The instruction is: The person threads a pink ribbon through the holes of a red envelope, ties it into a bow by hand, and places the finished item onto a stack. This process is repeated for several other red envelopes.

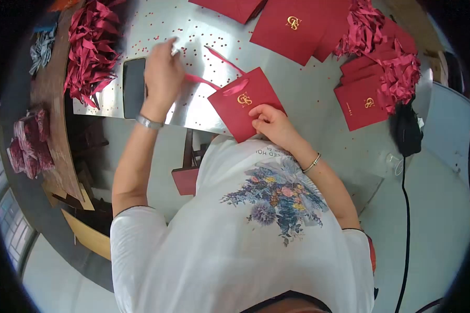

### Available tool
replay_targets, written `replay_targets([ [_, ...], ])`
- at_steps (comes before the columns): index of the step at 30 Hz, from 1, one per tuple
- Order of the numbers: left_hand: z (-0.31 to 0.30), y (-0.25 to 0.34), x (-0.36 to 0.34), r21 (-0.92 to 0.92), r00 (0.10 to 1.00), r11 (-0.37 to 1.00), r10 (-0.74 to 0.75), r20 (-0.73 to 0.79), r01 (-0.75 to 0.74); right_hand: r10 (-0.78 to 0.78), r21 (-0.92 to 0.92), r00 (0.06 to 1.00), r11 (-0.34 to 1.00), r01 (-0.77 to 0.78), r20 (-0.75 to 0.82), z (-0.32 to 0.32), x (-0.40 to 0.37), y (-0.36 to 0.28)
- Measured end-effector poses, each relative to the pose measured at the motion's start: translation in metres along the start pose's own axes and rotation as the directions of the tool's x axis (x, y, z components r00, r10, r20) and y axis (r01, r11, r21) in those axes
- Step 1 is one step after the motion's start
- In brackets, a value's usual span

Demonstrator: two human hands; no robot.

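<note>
A dark red paper gift bag (256,86) with a gold emblem lies at an angle by the table's front edge. My right hand (274,124) grips it near its lower right edge, fingers curled over the front. A pink-red ribbon (237,87) loops across the bag's upper part, one loose end standing out up and left. The other length runs left to my left hand (164,73), which is closed, its fingertips blurred by motion. A dark phone (134,87) lies right beside that hand.
Bundles of red ribbon (91,49) hang at the left table edge. More red bags (297,26) and another ribbon bundle (399,73) lie at the right and back. Small red dots litter the metal table (193,112). A black cable (406,219) hangs at right.
</note>
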State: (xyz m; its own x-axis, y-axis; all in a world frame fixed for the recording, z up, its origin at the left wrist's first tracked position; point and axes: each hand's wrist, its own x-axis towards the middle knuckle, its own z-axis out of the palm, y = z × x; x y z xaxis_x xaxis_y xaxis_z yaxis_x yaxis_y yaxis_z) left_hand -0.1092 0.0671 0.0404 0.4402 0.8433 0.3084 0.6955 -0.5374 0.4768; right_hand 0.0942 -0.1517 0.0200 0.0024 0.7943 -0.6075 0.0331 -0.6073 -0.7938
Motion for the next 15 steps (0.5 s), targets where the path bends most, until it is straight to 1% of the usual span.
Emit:
replay_targets([
  [1,0.002,0.011,-0.008,-0.097,0.998,0.995,-0.005,0.068,0.012,-0.017,0.011,1.0,1.0,0.017,0.009,0.001,0.0,0.003],
  [2,0.007,0.024,-0.016,-0.143,0.983,0.989,0.049,0.177,-0.024,-0.038,0.021,0.999,0.999,0.038,0.014,0.001,0.001,0.005],
  [3,0.013,0.039,-0.021,-0.246,0.951,0.968,0.03,0.308,0.049,-0.032,0.02,0.999,0.999,0.031,0.025,0.001,0.001,0.005],
  [4,0.014,0.058,-0.022,-0.184,0.915,0.983,0.048,0.4,0.028,-0.027,0.02,0.999,0.999,0.026,0.026,0.001,0.0,0.005],
  [5,0.013,0.075,-0.02,-0.234,0.899,0.972,0.109,0.424,-0.008,-0.061,0.04,0.998,0.997,0.06,0.029,0.001,0.001,0.008],
  [6,0.022,0.076,-0.025,-0.198,0.851,0.98,0.104,0.514,-0.001,-0.08,0.012,0.997,0.997,0.079,0.016,0.002,-0.001,0.006],
  [7,0.031,0.075,-0.027,-0.188,0.834,0.982,0.075,0.546,0.035,-0.099,-0.018,0.995,0.995,0.099,0.004,0.001,-0.002,0.004],
  [8,0.037,0.073,-0.027,-0.185,0.818,0.975,0.009,0.575,0.119,-0.124,-0.007,0.992,0.992,0.124,0.014,0.002,0.001,0.015],
  [9,0.037,0.073,-0.025,-0.173,0.793,0.963,-0.06,0.606,0.205,-0.139,-0.002,0.99,0.99,0.139,0.011,0.001,-0.001,0.012],
  [10,0.036,0.072,-0.022,-0.155,0.769,0.961,-0.082,0.634,0.23,-0.152,0.007,0.988,0.988,0.152,0.014,0.001,-0.002,0.009],
  [11,0.043,0.059,-0.021,-0.175,0.715,0.935,-0.107,0.691,0.309,-0.167,-0.054,0.986,0.984,0.168,0.021,0.0,-0.004,0.006],
  [12,0.044,0.057,-0.018,-0.184,0.653,0.902,-0.131,0.746,0.391,-0.171,-0.047,0.985,0.984,0.171,0.004,-0.003,-0.006,0.006],
  [13,0.044,0.057,-0.019,-0.204,0.681,0.901,-0.126,0.721,0.383,-0.129,0.059,0.99,0.99,0.125,0.063,-0.008,-0.005,0.005],
  [14,0.041,0.058,-0.019,-0.223,0.708,0.917,-0.084,0.701,0.33,-0.097,0.162,0.987,0.984,0.076,0.126,-0.014,-0.003,0.003],
  [15,0.034,0.064,-0.018,-0.241,0.732,0.93,-0.043,0.68,0.278,-0.107,0.118,0.991,0.988,0.098,0.081,-0.032,-0.012,-0.015],
])
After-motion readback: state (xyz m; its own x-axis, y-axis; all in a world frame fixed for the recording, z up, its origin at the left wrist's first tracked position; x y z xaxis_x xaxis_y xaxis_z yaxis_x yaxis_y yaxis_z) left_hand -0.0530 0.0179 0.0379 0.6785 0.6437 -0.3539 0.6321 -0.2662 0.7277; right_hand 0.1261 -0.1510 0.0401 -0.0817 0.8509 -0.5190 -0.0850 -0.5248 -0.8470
